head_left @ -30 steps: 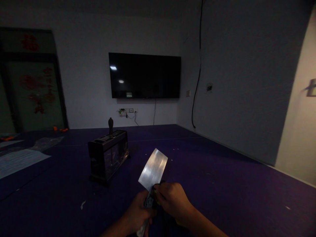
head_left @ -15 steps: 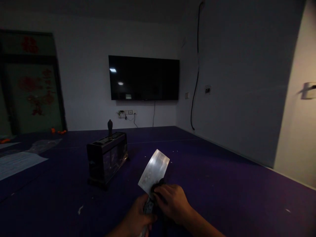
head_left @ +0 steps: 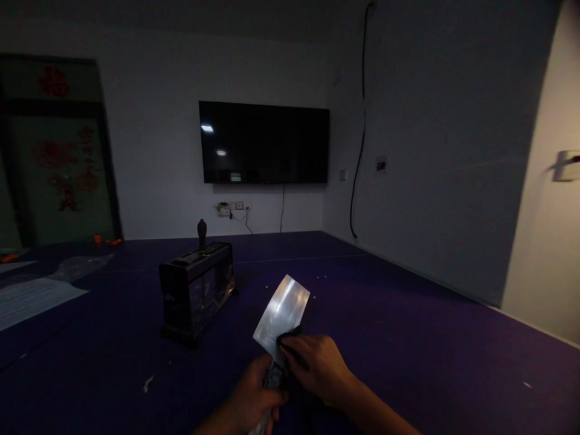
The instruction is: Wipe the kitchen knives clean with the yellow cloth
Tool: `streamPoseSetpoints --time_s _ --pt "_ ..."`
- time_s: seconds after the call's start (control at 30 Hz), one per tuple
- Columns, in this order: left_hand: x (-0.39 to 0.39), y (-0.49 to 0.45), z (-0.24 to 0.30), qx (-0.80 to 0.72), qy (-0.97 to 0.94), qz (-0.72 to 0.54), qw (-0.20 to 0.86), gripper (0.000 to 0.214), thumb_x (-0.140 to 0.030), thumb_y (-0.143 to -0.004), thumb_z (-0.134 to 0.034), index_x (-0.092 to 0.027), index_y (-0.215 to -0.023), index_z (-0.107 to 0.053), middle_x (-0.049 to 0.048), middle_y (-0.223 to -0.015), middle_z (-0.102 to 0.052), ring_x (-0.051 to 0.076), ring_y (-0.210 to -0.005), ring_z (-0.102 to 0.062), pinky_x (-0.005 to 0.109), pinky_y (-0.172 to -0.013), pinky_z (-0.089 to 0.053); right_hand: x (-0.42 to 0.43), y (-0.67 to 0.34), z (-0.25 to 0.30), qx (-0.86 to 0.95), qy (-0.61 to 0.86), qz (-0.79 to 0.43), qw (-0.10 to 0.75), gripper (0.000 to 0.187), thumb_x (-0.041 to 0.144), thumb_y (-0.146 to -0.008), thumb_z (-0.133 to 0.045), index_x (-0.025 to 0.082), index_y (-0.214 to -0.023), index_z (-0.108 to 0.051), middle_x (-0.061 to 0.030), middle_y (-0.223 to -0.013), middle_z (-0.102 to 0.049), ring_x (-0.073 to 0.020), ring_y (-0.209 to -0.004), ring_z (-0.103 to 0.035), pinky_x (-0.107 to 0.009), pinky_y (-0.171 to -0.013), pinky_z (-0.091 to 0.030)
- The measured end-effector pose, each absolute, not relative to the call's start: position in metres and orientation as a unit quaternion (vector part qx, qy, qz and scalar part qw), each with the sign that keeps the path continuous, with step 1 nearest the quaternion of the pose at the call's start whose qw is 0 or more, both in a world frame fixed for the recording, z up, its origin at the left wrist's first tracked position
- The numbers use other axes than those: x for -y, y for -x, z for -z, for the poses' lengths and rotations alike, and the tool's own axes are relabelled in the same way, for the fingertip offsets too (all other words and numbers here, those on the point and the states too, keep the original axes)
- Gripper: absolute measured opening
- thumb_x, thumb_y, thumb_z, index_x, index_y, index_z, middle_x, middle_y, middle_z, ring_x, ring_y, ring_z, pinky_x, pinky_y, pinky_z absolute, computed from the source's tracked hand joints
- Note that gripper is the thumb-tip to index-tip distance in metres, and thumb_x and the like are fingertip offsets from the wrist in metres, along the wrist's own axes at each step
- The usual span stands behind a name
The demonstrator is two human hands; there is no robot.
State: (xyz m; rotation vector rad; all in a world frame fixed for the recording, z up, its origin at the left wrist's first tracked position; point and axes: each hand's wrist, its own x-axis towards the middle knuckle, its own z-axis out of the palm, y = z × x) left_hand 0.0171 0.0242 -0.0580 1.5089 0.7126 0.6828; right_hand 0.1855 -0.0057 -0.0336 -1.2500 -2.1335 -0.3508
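Observation:
A cleaver [head_left: 283, 308] with a broad, shiny blade points up and away from me. My left hand [head_left: 256, 393] is closed around its patterned handle, thumb near the base of the blade. Against the lower right part of the blade, my right hand [head_left: 319, 365] presses a dark, soft-looking piece, perhaps a black cloth [head_left: 290, 335], held between closed fingers. Most of that dark piece is hidden by the fingers. To the left stands a black knife block [head_left: 197, 293] with clear plastic on its side and one dark handle [head_left: 202, 235] sticking up from the top.
A purple surface [head_left: 385, 338] with small white scraps spreads around me. At the left lie a printed sheet [head_left: 36, 299] and clear plastic wrap [head_left: 84, 267]; small orange items [head_left: 113, 241] sit further back. A television [head_left: 265, 145] and a hanging black cable [head_left: 357, 169] are on the walls.
My right hand and the dark piece have shifted slightly up along the blade. The cleaver has tilted very slightly left. The knife block has not moved.

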Motion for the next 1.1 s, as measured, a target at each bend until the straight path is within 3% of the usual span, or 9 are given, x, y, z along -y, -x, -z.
streamPoseSetpoints --time_s 0.2,0.3,0.47,0.7,1.1 --pt "-0.025 -0.017 0.059 -0.328 -0.652 -0.277 0.625 0.046 -0.021 -0.056 -0.060 -0.015 -0.100 -0.048 -0.0087 -0.042 -0.047 0.008 -0.028 -0.040 0.016 -0.028 -0.031 0.007 -0.184 0.032 0.792 0.500 0.096 0.336 0.029 0.025 -0.085 -0.046 0.022 -0.112 -0.056 -0.0034 -0.087 -0.070 -0.0146 -0.071 -0.065 -0.022 -0.063 -0.044" --pt "-0.026 -0.018 0.060 -0.325 -0.655 -0.270 0.627 0.047 -0.018 -0.055 -0.057 -0.014 -0.101 -0.048 -0.0085 -0.042 -0.047 0.009 -0.027 -0.041 0.017 -0.028 -0.031 0.005 -0.184 0.032 0.792 0.499 0.087 0.340 0.025 0.023 -0.084 -0.046 0.023 -0.104 -0.062 -0.0036 -0.088 -0.070 -0.0145 -0.074 -0.065 -0.022 -0.068 -0.044" --pt "-0.026 -0.019 0.059 -0.321 -0.657 -0.294 0.616 0.037 -0.013 -0.051 -0.055 -0.013 -0.089 -0.052 -0.0059 -0.050 -0.051 0.008 -0.033 -0.043 0.016 -0.031 -0.032 0.005 -0.184 0.035 0.807 0.478 0.070 0.340 0.021 0.021 -0.082 -0.048 0.023 -0.093 -0.065 -0.0028 -0.086 -0.070 -0.0138 -0.074 -0.065 -0.021 -0.066 -0.045" --pt "-0.023 -0.018 0.053 -0.309 -0.666 -0.299 0.610 0.030 -0.011 -0.051 -0.054 -0.013 -0.081 -0.052 -0.0057 -0.052 -0.051 0.007 -0.035 -0.042 0.016 -0.033 -0.031 0.011 -0.178 0.034 0.827 0.467 0.078 0.305 0.020 0.022 -0.081 -0.048 0.023 -0.093 -0.064 -0.0023 -0.081 -0.069 -0.0143 -0.069 -0.063 -0.022 -0.063 -0.043" --pt "-0.022 -0.018 0.050 -0.341 -0.656 -0.224 0.635 0.044 -0.020 -0.052 -0.052 -0.015 -0.095 -0.042 -0.0090 -0.040 -0.048 0.009 -0.025 -0.037 0.018 -0.027 -0.032 0.002 -0.192 0.027 0.733 0.569 0.135 0.348 0.024 0.025 -0.085 -0.046 0.024 -0.098 -0.066 -0.0035 -0.085 -0.069 -0.0154 -0.070 -0.064 -0.022 -0.062 -0.044"
